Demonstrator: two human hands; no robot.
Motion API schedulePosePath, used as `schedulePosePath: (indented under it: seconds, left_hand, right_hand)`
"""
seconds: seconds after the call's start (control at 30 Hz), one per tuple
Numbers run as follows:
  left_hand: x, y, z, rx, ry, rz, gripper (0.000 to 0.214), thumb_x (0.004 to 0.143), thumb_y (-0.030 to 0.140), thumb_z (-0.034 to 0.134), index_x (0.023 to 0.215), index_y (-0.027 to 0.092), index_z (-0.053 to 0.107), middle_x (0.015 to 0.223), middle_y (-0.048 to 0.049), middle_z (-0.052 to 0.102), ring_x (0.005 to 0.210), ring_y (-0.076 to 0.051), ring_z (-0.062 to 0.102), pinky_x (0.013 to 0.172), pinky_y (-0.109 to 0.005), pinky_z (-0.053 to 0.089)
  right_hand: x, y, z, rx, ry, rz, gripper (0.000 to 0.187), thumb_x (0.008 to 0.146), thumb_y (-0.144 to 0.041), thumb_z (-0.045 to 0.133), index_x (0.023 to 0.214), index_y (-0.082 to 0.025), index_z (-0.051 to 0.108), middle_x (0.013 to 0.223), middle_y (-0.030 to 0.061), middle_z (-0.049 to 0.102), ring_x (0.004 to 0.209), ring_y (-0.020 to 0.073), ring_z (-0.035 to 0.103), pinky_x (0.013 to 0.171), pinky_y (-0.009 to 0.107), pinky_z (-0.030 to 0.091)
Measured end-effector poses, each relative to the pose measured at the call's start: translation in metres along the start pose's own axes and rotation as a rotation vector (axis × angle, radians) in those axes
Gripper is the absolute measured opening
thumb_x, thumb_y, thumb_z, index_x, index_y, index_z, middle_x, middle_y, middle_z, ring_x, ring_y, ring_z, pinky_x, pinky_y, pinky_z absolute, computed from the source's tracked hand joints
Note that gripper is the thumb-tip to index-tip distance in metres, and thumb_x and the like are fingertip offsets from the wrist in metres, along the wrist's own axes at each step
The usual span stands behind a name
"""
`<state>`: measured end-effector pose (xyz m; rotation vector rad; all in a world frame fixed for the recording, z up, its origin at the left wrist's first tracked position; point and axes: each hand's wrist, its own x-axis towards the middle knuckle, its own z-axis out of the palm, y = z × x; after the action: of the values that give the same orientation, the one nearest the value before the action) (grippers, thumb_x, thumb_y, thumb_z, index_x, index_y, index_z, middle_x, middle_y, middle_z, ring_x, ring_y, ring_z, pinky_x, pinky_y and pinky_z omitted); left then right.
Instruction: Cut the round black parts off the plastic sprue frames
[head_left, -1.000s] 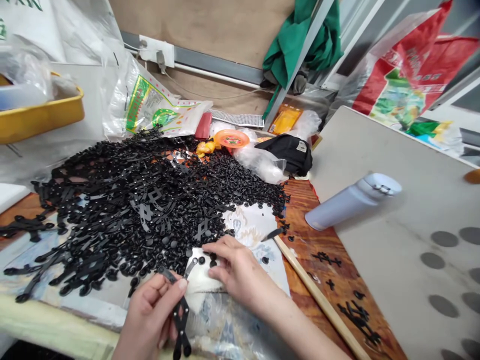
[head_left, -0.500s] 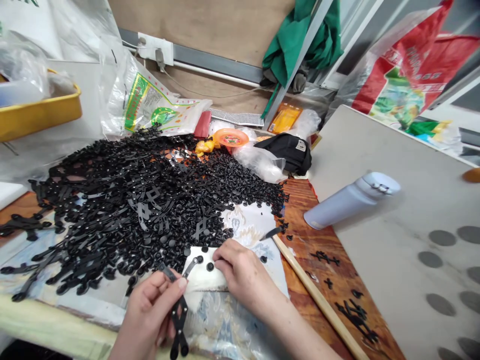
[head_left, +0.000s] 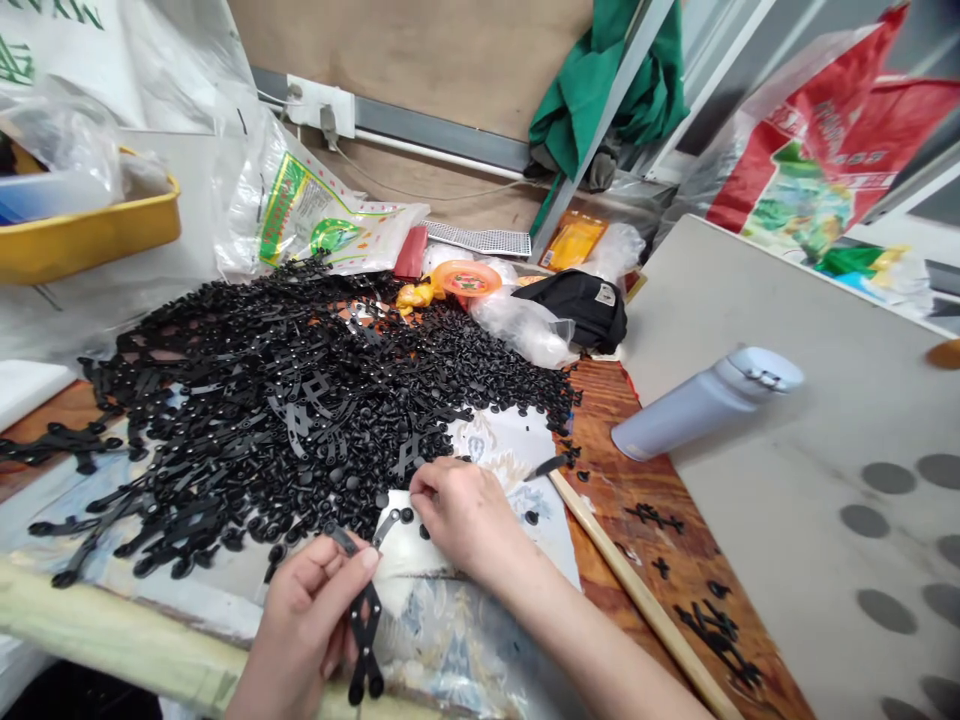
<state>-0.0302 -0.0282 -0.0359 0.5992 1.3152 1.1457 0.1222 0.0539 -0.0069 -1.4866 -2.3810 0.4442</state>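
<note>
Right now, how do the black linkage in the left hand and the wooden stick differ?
The black linkage has crossed, jointed bars; the wooden stick is plain and straight. The linkage is black, the stick pale. The left hand holds the linkage, while the stick lies on the table.

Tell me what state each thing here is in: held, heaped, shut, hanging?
Black linkage: held, upper ends spread apart.
Left hand: closed on the black linkage.
Right hand: fingers curled, grip unclear.
Black parts: heaped loose.
Bottle: lid shut.
Wooden stick: lying down.
Green cloth: hanging.
</note>
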Motion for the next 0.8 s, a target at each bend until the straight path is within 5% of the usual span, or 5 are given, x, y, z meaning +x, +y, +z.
schedulePosePath:
  seconds: [0.23, 0.43, 0.8]
  left_hand:
    - [0.000, 0.000, 0.001, 0.010, 0.008, 0.007, 0.033, 0.069, 0.045, 0.074, 0.071, 0.015, 0.059, 0.043, 0.0071, 0.051, 0.026, -0.002, 0.038, 0.027, -0.008, 0.021]
    - [0.001, -0.001, -0.001, 0.019, -0.007, 0.001, 0.034, 0.069, 0.046, 0.073, 0.069, 0.016, 0.059, 0.043, 0.0069, 0.051, 0.026, -0.002, 0.037, 0.027, -0.008, 0.022]
    - [0.009, -0.006, -0.007, 0.071, -0.076, -0.009, 0.038, 0.068, 0.051, 0.073, 0.072, 0.016, 0.059, 0.042, 0.0059, 0.054, 0.025, -0.004, 0.039, 0.025, -0.010, 0.023]
  right_hand:
    - [-0.018, 0.000, -0.005, 0.016, -0.029, -0.071, 0.022, 0.086, -0.007, 0.051, 0.083, -0.021, 0.067, 0.080, 0.0028, 0.066, 0.078, 0.0175, 0.060, 0.070, 0.026, 0.041]
    - [-0.038, 0.029, -0.016, 0.315, 0.194, 0.076, 0.020, 0.088, -0.011, 0.052, 0.096, -0.022, 0.066, 0.095, 0.0024, 0.068, 0.088, 0.0171, 0.060, 0.078, 0.027, 0.044]
    - [-0.050, 0.004, -0.006, 0.160, -0.031, 0.151, 0.011, 0.080, -0.010, 0.060, 0.083, -0.020, 0.065, 0.084, 0.0003, 0.064, 0.079, 0.0157, 0.058, 0.071, 0.025, 0.040]
